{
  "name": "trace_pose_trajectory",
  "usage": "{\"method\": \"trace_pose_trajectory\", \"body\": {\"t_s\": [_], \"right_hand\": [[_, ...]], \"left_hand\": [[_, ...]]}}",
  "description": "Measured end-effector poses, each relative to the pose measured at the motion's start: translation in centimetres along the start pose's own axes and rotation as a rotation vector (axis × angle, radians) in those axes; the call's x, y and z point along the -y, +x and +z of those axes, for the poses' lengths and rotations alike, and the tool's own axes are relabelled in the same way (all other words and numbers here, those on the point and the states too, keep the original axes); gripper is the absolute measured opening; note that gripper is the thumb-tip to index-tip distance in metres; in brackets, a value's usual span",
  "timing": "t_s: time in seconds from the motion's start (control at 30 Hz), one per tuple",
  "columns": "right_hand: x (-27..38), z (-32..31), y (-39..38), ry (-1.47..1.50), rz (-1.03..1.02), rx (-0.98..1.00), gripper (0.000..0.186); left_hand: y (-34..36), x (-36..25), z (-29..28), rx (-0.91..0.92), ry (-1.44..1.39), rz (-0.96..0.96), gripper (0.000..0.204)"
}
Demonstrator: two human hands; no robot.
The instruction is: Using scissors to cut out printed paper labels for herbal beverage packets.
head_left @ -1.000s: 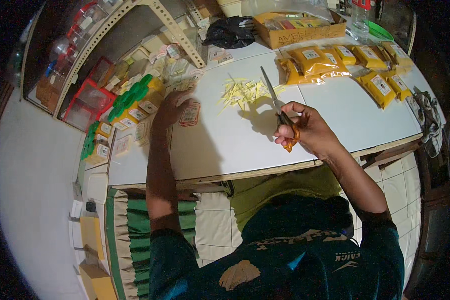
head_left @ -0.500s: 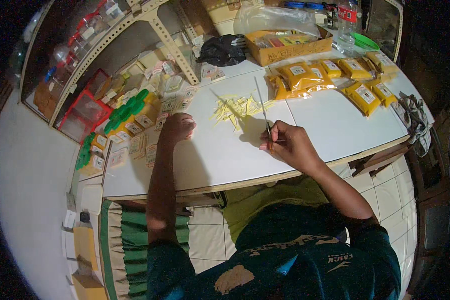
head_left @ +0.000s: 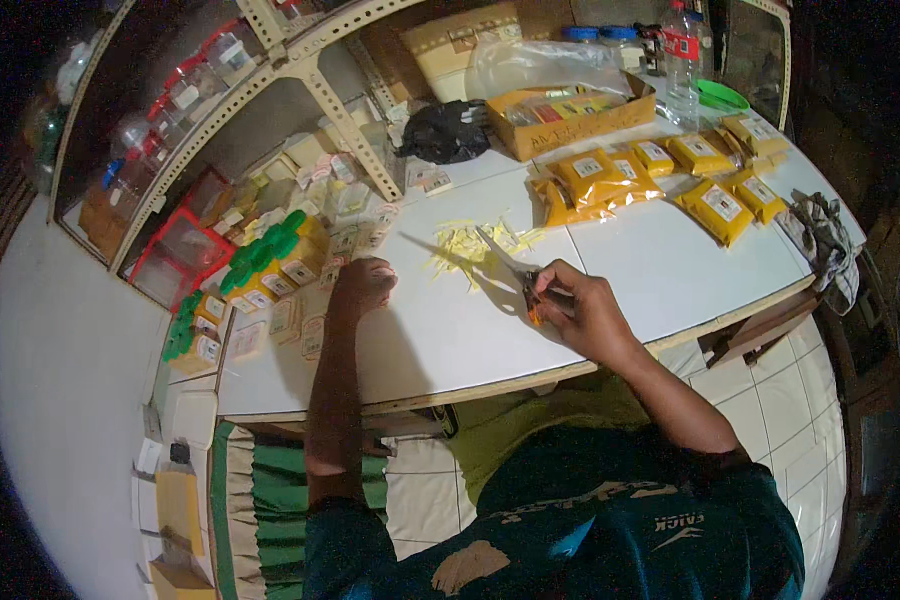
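Observation:
My right hand [head_left: 585, 312] grips a pair of orange-handled scissors [head_left: 515, 272], blades pointing up-left toward a small heap of yellow paper strips [head_left: 470, 245] on the white tiled counter [head_left: 630, 270]. My left hand [head_left: 362, 284] rests fisted on the counter at the left, beside rows of small labelled packets [head_left: 315, 300]. Whether that hand holds anything is hidden.
Yellow labelled pouches [head_left: 660, 170] lie in rows at the back right, behind them a cardboard box [head_left: 580, 115] and a plastic bottle [head_left: 682, 50]. A black bag [head_left: 448, 132] sits at the back. Green-capped bottles [head_left: 260, 260] and shelves with jars stand left. A cloth [head_left: 820, 235] hangs at the right edge.
My left hand has drawn back from the small card and closed into a fist. My right hand with the scissors has tilted, blades now pointing up-left at the yellow strips.

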State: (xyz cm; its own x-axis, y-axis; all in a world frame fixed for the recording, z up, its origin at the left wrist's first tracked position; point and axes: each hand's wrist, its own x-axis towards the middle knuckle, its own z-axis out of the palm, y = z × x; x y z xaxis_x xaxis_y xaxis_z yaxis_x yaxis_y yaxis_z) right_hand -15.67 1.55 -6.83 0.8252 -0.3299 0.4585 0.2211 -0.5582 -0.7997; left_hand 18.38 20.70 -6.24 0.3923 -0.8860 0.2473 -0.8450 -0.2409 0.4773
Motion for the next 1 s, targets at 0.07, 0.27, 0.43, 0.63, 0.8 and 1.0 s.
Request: {"method": "trace_pose_trajectory", "body": {"t_s": [0.07, 0.27, 0.43, 0.63, 0.8, 1.0], "right_hand": [[-0.4, 0.4, -0.1, 0.027, -0.089, -0.186, 0.029], [1.9, -0.3, -1.0, -0.097, -0.112, -0.187, 0.055], [1.5, 0.1, -2.0, -0.144, -0.147, -0.136, 0.045], [2.3, -0.3, -2.2, -0.044, -0.039, -0.048, 0.045], [2.2, -0.5, -2.2, -0.087, -0.001, -0.056, 0.047], [1.8, -0.3, -2.2, -0.027, -0.027, -0.067, 0.047]], "left_hand": [[0.4, -0.8, 0.2, -0.046, 0.042, -0.199, 0.035], [0.0, 0.5, 0.1, -0.095, 0.157, -0.253, 0.035], [0.2, 1.4, 0.4, -0.097, 0.085, -0.302, 0.033], [0.5, 0.7, 0.6, -0.103, 0.134, -0.310, 0.040], [0.0, -1.6, -0.4, -0.216, 0.215, -0.280, 0.047], [-2.7, 3.0, -4.7, -0.523, 0.241, 0.067, 0.031]]}}
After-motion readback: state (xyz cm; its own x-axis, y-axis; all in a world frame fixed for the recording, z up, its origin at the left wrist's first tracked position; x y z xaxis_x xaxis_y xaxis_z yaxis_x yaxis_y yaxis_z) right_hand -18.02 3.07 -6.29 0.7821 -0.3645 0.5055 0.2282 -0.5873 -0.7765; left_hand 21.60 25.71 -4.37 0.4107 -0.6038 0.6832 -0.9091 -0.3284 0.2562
